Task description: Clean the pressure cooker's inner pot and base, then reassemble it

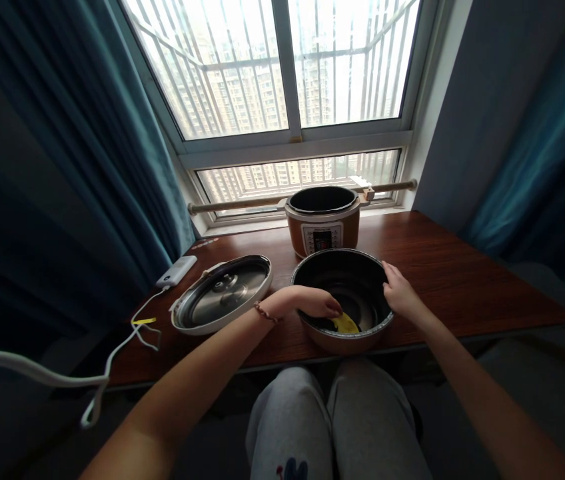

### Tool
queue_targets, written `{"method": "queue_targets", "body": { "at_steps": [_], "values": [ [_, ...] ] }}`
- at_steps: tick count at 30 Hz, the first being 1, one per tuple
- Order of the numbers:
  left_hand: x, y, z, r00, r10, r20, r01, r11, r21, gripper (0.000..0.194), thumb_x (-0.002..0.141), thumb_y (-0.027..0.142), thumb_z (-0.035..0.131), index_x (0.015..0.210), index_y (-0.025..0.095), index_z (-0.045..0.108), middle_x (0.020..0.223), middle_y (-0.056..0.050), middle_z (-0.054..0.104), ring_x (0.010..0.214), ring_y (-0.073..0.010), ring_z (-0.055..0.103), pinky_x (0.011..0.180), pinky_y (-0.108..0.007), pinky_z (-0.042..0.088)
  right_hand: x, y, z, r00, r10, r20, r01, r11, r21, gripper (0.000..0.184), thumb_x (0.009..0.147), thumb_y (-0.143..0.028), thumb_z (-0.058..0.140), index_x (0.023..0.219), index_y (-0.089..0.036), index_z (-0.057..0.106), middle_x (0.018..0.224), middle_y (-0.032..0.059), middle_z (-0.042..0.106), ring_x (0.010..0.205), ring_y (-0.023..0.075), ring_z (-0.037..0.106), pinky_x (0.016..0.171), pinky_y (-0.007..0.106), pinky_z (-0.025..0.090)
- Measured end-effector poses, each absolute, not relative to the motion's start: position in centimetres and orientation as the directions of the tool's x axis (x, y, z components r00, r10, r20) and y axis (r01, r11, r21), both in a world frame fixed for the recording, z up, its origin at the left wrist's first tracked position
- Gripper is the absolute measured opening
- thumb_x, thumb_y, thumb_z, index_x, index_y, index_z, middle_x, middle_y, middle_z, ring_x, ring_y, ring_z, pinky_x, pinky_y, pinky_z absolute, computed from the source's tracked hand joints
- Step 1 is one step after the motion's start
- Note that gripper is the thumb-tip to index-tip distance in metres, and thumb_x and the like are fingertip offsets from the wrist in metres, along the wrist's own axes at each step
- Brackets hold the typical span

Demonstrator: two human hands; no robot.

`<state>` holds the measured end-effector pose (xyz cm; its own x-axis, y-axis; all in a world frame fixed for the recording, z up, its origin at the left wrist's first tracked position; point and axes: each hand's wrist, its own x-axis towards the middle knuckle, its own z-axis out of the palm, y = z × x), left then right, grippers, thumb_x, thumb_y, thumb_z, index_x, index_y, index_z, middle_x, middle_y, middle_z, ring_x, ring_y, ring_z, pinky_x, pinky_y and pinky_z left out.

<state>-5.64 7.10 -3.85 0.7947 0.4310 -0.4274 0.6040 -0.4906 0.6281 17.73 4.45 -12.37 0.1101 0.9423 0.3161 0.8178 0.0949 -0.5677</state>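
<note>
A dark inner pot (347,343) with a pale metal rim stands at the near edge of the table. Reaching over its left rim, my left hand (318,302) is closed on a yellow cloth (345,323) against the inside of the near wall. My right hand (399,288) grips the pot's right rim, fingers over the edge. Behind the pot sits the orange-brown pressure cooker body (296,233), lidless, its control panel facing me. To the left lies the cooker lid (232,293), its metal inside turned up.
A white power bank (176,271) with a white cable (125,341) lies at the table's left side. The brown wooden table (427,260) meets a barred window (292,147). Blue curtains (112,133) hang at both sides.
</note>
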Motion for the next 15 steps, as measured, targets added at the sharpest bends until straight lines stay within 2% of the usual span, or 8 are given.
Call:
{"method": "queue_targets", "body": {
  "at_steps": [2, 4, 6, 8, 10, 13, 15],
  "values": [
    [-7.0, 6.3, -2.5, 0.791, 0.550, -0.269, 0.583, -0.544, 0.604, 0.025, 0.078, 0.024, 0.052, 0.097, 0.022, 0.068, 0.097, -0.001, 0.069, 0.088, -0.0183, 0.062, 0.082, -0.027, 0.045, 17.8, 4.5, -12.5, 0.101, 0.942, 0.319, 0.826, 0.099, -0.555, 0.058, 0.077, -0.013, 0.031, 0.134, 0.000, 0.032, 0.138, 0.0192, 0.036, 0.129, 0.0243, 0.035, 0.107, 0.036, 0.031],
    [-8.3, 5.1, -2.1, 0.720, 0.694, -0.003, 0.564, -0.583, 0.585, 0.029, 0.082, 0.028, 0.047, 0.105, 0.023, 0.064, 0.105, -0.003, 0.066, 0.096, -0.0189, 0.060, 0.087, -0.028, 0.044, 17.9, 4.6, -12.7, 0.095, 0.942, 0.322, 0.837, 0.100, -0.539, 0.058, 0.078, -0.014, 0.031, 0.134, -0.001, 0.032, 0.138, 0.0189, 0.036, 0.129, 0.0241, 0.035, 0.107, 0.036, 0.031],
    [-9.1, 3.8, -3.1, 0.542, 0.796, 0.271, 0.561, -0.582, 0.588, 0.033, 0.084, 0.026, 0.044, 0.112, 0.022, 0.059, 0.118, -0.005, 0.060, 0.111, -0.0197, 0.053, 0.097, -0.031, 0.039, 18.0, 4.6, -12.9, 0.089, 0.942, 0.323, 0.852, 0.096, -0.515, 0.057, 0.080, -0.016, 0.030, 0.134, 0.000, 0.032, 0.137, 0.0193, 0.037, 0.128, 0.0240, 0.035, 0.107, 0.035, 0.031],
    [-9.4, 2.9, -5.3, 0.282, 0.833, 0.476, 0.587, -0.542, 0.601, 0.038, 0.081, 0.019, 0.046, 0.119, 0.018, 0.053, 0.130, -0.008, 0.050, 0.127, -0.0214, 0.038, 0.107, -0.036, 0.028, 18.1, 4.5, -12.8, 0.071, 0.944, 0.322, 0.878, 0.094, -0.470, 0.057, 0.081, -0.018, 0.031, 0.134, 0.001, 0.032, 0.137, 0.0207, 0.037, 0.128, 0.0247, 0.036, 0.107, 0.035, 0.030],
    [-9.5, 2.5, -7.9, 0.064, 0.834, 0.548, 0.608, -0.468, 0.641, 0.049, 0.077, 0.016, 0.050, 0.126, 0.013, 0.045, 0.135, -0.012, 0.043, 0.132, -0.0237, 0.030, 0.110, -0.040, 0.022, 18.0, 4.3, -12.2, 0.046, 0.943, 0.329, 0.917, 0.091, -0.388, 0.057, 0.081, -0.020, 0.035, 0.133, 0.002, 0.032, 0.137, 0.0224, 0.036, 0.130, 0.0277, 0.032, 0.108, 0.039, 0.028],
    [-9.4, 2.8, -10.9, -0.115, 0.847, 0.518, 0.577, -0.367, 0.729, 0.057, 0.075, 0.016, 0.054, 0.129, 0.010, 0.039, 0.136, -0.016, 0.040, 0.131, -0.0255, 0.030, 0.110, -0.042, 0.024, 17.0, 4.0, -10.2, 0.003, 0.929, 0.370, 0.963, 0.097, -0.250, 0.058, 0.081, -0.025, 0.043, 0.133, 0.000, 0.035, 0.141, 0.0229, 0.030, 0.133, 0.0343, 0.020, 0.107, 0.049, 0.024],
    [-9.4, 3.0, -11.8, -0.178, 0.852, 0.493, 0.542, -0.334, 0.771, 0.055, 0.076, 0.018, 0.055, 0.128, 0.010, 0.040, 0.135, -0.016, 0.041, 0.130, -0.0254, 0.032, 0.110, -0.042, 0.025, 15.7, 3.9, -8.6, -0.071, 0.934, 0.350, 0.956, 0.164, -0.242, 0.055, 0.081, -0.028, 0.046, 0.131, -0.004, 0.039, 0.139, 0.0212, 0.035, 0.131, 0.0340, 0.026, 0.104, 0.047, 0.029]
  ]
}}
